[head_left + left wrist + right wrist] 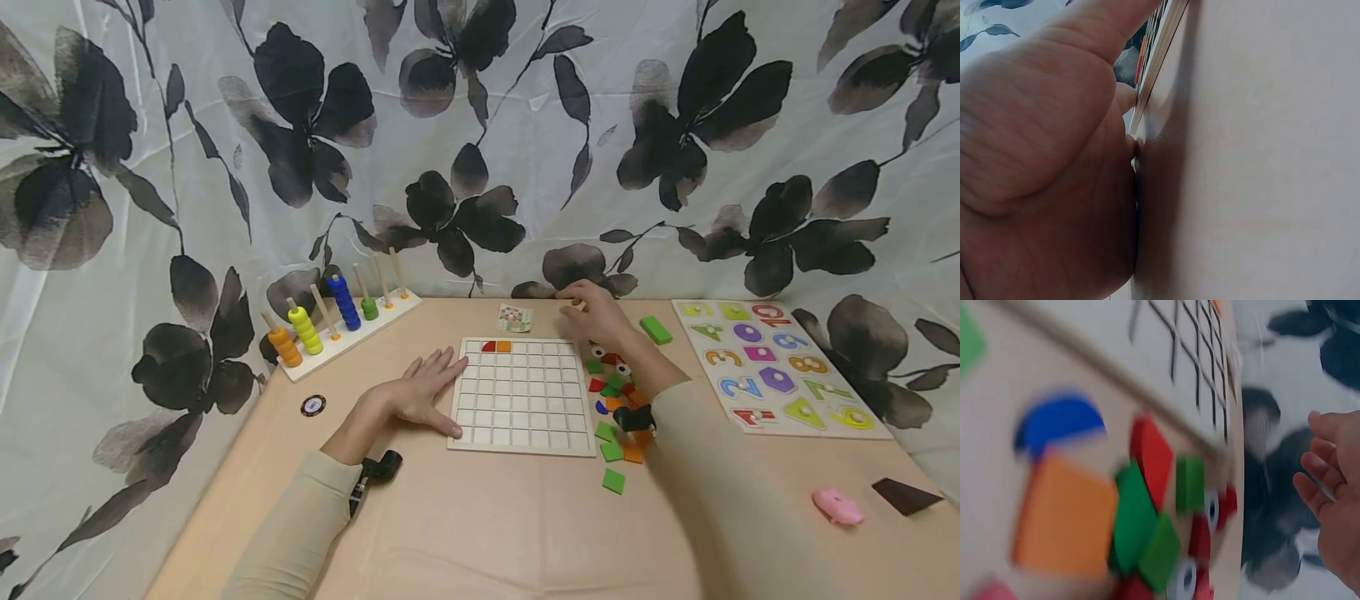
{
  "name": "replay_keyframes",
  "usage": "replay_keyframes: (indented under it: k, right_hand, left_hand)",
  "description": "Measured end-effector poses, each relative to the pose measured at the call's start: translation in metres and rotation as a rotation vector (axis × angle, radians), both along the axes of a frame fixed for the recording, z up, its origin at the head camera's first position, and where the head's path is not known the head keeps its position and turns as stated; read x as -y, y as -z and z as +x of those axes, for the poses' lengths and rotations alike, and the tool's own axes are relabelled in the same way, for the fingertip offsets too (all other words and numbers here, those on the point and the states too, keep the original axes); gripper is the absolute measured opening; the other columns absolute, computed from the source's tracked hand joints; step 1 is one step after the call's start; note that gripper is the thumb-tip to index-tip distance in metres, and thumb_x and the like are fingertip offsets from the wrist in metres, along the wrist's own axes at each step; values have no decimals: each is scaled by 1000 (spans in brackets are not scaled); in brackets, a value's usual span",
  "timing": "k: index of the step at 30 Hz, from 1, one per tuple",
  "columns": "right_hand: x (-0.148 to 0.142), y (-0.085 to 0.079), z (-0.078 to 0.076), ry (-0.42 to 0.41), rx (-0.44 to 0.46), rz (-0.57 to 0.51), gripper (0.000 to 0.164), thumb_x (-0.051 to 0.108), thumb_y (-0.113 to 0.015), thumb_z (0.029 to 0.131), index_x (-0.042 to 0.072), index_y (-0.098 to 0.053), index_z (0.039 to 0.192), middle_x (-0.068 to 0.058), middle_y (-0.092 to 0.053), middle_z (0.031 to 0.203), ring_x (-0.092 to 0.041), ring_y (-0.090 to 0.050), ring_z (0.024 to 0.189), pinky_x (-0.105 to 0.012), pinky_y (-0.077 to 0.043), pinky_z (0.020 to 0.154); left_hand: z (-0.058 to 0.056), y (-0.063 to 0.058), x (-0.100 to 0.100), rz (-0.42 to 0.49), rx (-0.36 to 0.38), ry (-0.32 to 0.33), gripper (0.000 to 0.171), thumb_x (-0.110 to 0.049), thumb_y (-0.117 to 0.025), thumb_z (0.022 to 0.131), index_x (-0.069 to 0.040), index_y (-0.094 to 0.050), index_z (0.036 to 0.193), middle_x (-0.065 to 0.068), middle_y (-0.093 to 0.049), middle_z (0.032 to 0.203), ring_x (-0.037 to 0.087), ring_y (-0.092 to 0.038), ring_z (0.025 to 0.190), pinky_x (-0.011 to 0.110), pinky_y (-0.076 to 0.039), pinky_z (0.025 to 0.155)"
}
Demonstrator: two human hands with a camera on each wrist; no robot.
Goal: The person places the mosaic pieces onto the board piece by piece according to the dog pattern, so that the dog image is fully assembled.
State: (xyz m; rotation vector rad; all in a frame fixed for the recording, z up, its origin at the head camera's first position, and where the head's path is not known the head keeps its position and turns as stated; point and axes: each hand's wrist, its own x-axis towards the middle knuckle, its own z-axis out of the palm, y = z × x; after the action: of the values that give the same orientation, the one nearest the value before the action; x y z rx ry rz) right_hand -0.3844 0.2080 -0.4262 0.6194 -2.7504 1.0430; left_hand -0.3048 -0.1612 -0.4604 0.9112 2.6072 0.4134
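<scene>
A white grid board (525,400) lies on the table, with a red piece (489,347) and an orange piece (504,347) in its far row. My left hand (418,393) rests at the board's left edge, fingers spread and thumb by the near corner. Beyond the far right corner, my right hand (597,317) hovers with loosely bent fingers; nothing shows between them in the right wrist view. Below its wrist lie loose pieces, among them an orange square (1066,519), a blue half-disc (1063,422), a green square (612,481) and round eye pieces (1183,578).
A small picture card (515,317) lies behind the board. At the left stand a bead counting stand (352,342) and a round black-and-white chip (313,405). To the right are a green block (656,330), a number puzzle (738,404), a pink toy (837,506) and a dark flat piece (905,497).
</scene>
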Motion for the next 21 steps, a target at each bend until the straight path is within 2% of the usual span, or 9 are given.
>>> replay_keyframes:
  k: [5, 7, 10, 13, 15, 18, 21]
  right_hand:
    - [-30, 6, -6, 137, 150, 38, 30, 22, -57, 98, 17, -61, 126, -6, -52, 130, -28, -51, 110, -46, -51, 86]
    - [-38, 10, -7, 152, 222, 61, 30, 22, -55, 98, 18, -61, 128, -9, -52, 131, -30, -49, 112, -47, -50, 89]
    - [-45, 16, -9, 117, 303, 87, 32, 16, -53, 99, 13, -60, 130, -14, -54, 130, -31, -50, 108, -44, -52, 84]
    - [-48, 22, -11, 74, 292, 130, 31, 9, -53, 97, 6, -62, 127, -16, -58, 125, -30, -52, 102, -41, -53, 80]
    - [-48, 25, -12, 62, 246, 161, 29, 7, -54, 97, 3, -64, 123, -16, -61, 122, -29, -53, 99, -42, -52, 83]
    - [-46, 27, -12, 83, 183, 203, 26, 6, -57, 95, 4, -67, 119, -15, -64, 119, -29, -54, 101, -46, -48, 92]
    - [-45, 28, -13, 107, 180, 225, 26, 6, -57, 95, 6, -68, 119, -14, -63, 120, -30, -54, 105, -50, -45, 96]
  left_hand:
    - [3, -1, 0, -11, 13, -12, 127, -80, -66, 62, -24, -1, 156, 12, 11, 160, 29, 12, 147, 53, 5, 116]
    - [3, -1, 0, -13, 17, -16, 127, -80, -66, 62, -24, 0, 156, 12, 11, 160, 28, 12, 147, 52, 6, 116]
    - [3, 0, 0, -14, 20, -19, 128, -80, -66, 62, -24, -1, 156, 12, 12, 160, 28, 13, 147, 52, 6, 116]
    - [1, 1, -1, -16, 16, -19, 128, -80, -66, 62, -23, -1, 156, 11, 12, 160, 28, 13, 147, 52, 6, 116]
    - [0, 2, -1, -17, 15, -20, 128, -81, -66, 62, -24, 0, 156, 11, 12, 160, 28, 13, 147, 52, 6, 116]
    - [-1, 2, -1, -20, 15, -20, 128, -81, -65, 62, -25, 1, 156, 11, 12, 160, 27, 14, 146, 52, 7, 116]
    - [-1, 1, -1, -17, 16, -17, 128, -81, -66, 62, -26, 1, 156, 11, 12, 160, 27, 13, 146, 52, 7, 116]
